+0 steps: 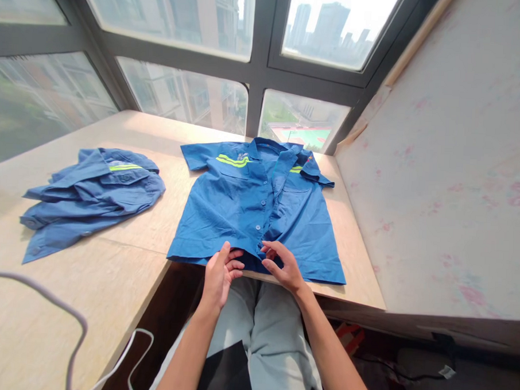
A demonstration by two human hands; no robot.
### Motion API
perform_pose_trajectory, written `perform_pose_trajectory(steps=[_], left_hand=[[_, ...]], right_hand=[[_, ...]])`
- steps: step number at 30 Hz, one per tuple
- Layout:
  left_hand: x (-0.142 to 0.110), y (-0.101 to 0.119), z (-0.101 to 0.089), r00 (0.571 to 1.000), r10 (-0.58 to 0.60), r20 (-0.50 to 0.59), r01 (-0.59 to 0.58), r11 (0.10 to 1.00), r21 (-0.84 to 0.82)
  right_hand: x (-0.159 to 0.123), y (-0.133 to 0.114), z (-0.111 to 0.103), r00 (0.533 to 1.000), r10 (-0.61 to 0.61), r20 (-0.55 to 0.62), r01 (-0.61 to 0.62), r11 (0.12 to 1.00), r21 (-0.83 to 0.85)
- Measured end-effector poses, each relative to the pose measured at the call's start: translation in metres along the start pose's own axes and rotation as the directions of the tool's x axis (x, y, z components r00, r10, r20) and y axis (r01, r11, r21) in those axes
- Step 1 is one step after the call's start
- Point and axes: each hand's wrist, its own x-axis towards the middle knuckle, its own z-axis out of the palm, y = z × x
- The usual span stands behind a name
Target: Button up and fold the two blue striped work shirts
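A blue short-sleeved work shirt point(231, 208) lies front up on the wooden surface, its collar toward the window. It has yellow-green reflective stripes, chest pockets and a row of buttons; the front edges lie apart near the collar. At the bottom hem, my left hand point(222, 274) has its thumb against the cloth and its fingers spread just below the raised edge. My right hand point(285, 266) is by the lower end of the button front, fingers bent, thumb and forefinger apart. Some fingertips touch or nearly touch the hem; the exact contact is unclear.
A second blue garment point(100, 191) with a yellow-green stripe lies bunched on the left. A grey-white cable point(76, 313) crosses the lower left of the wooden surface point(34, 317). Windows point(178, 93) stand behind, and a flower-patterned wall point(450, 186) borders the right side.
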Motion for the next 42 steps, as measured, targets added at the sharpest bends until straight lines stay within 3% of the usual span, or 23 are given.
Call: perform_pose_trajectory(steps=[3,6,9,13,18,21,24,29,34,38,42], left_hand=[[0.0,0.011,-0.011,0.981,-0.14,-0.136,0.12,0.982,-0.146],[-0.004,0.017,-0.025,0.984,-0.065,-0.169,0.039,0.988,-0.151],[-0.011,0.018,-0.044,0.992,0.007,-0.129,-0.012,0.999,-0.039],[-0.016,0.012,-0.072,0.994,-0.027,-0.105,0.043,0.987,0.153],[-0.012,0.01,-0.091,0.958,0.111,-0.265,-0.102,0.994,0.05],[-0.009,0.016,-0.09,0.904,0.207,-0.373,-0.23,0.973,-0.017],[-0.008,0.025,-0.087,0.9,0.23,-0.369,-0.271,0.961,-0.06],[-0.01,0.035,-0.083,0.927,0.189,-0.324,-0.219,0.974,-0.058],[-0.005,0.043,-0.08,0.968,0.191,-0.16,-0.203,0.977,-0.063],[-0.003,0.051,-0.073,0.976,0.139,-0.165,-0.164,0.975,-0.152],[-0.002,0.046,-0.056,0.988,-0.057,-0.143,0.022,0.972,-0.233]], right_hand=[[-0.002,0.002,0.0,0.998,0.011,-0.055,-0.015,0.998,-0.066],[-0.007,0.007,-0.008,0.997,0.022,-0.071,-0.04,0.964,-0.262],[-0.016,0.017,-0.028,0.993,0.079,-0.086,-0.113,0.84,-0.53],[-0.035,0.03,-0.055,0.98,0.179,-0.086,-0.181,0.627,-0.758],[-0.054,0.03,-0.063,0.97,0.243,0.025,-0.109,0.523,-0.845],[-0.058,0.024,-0.061,0.961,0.267,0.069,-0.08,0.512,-0.855],[-0.059,0.02,-0.06,0.954,0.288,0.089,-0.072,0.504,-0.861],[-0.061,0.021,-0.058,0.95,0.299,0.085,-0.082,0.504,-0.86],[-0.054,0.016,-0.052,0.955,0.298,-0.01,-0.176,0.536,-0.826],[-0.028,0.003,-0.042,0.943,0.286,-0.172,-0.313,0.583,-0.749],[0.016,0.006,-0.032,0.957,0.18,-0.227,-0.288,0.67,-0.684]])
